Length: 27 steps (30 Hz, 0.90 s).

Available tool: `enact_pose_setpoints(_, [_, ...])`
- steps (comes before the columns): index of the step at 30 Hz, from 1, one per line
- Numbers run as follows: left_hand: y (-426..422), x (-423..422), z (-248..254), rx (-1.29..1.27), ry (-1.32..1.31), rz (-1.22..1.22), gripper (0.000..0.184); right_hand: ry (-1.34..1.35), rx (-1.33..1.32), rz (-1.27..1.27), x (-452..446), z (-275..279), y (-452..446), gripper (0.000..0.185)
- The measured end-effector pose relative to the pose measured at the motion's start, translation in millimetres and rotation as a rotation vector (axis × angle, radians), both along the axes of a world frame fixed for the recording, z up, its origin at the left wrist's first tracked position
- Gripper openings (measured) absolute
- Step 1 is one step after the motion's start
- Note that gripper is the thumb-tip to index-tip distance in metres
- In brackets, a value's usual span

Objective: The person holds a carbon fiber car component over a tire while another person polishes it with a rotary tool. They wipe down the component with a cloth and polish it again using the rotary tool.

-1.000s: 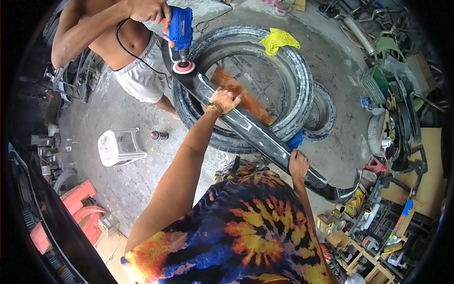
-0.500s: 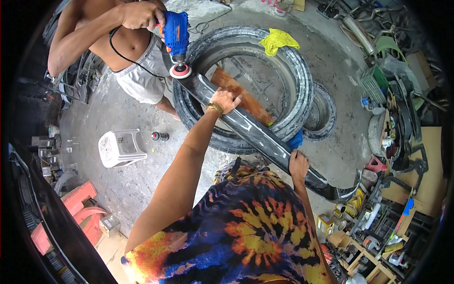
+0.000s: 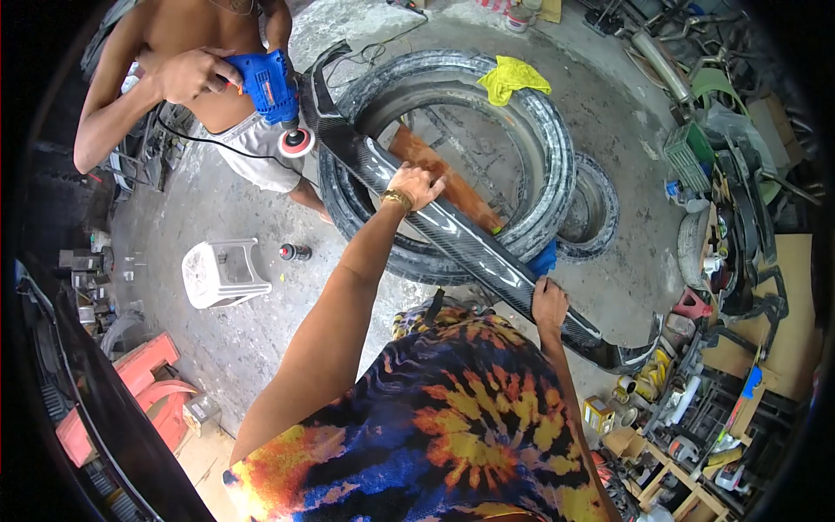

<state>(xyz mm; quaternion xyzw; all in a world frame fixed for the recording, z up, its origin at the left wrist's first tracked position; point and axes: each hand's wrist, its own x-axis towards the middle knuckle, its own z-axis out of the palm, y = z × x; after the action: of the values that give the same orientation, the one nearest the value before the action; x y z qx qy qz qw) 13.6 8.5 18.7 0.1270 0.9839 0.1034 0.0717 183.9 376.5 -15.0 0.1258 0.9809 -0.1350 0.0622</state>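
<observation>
Carbon-weave panel [image 3: 477,247], long, dark and glossy, runs slantwise across the large tyre [image 3: 557,178], from the upper left of the view down to the lower right, with both of the wearer's hands on it. The left hand [image 3: 414,187] lies over the panel toward its upper-left part, back of the hand up and fingers pointing to the far edge; whether the fingertips hook beneath that edge cannot be told. The right hand [image 3: 550,302] is closed on the panel further down, near the lower-right end, its knuckles raised, so a good stretch of shiny surface lies between the two grips. Beyond the left hand the panel carries on past the tyre to a curved, upturned end; beyond the right hand it ends in another bend. Close to the upper-left part, a second person's hand [image 3: 196,76] grips a blue drill [image 3: 268,85] fitted with a red-and-white pad [image 3: 297,143], which shows just beside the panel's edge. An orange-brown board [image 3: 445,178] rests within the tyre opening, next to the panel, and a yellow cloth [image 3: 515,80] drapes over the tyre's far rim.
</observation>
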Motion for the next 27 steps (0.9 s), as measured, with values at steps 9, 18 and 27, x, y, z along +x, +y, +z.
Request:
enact_pose_setpoints(9, [2,-4,3,-0.057,-0.091,0.021,0.065,-0.031,-0.014,-0.006,-1,3,0,0.046])
enact_pose_setpoints(18, [0,-5,-10,-0.065,-0.061,0.004,0.069,-0.006,-0.022,0.007,0,-1,1,0.046])
enact_pose_setpoints(27, [-1,-6,-13,-0.074,-0.050,-0.005,0.067,0.010,-0.013,0.001,0,1,0,0.046])
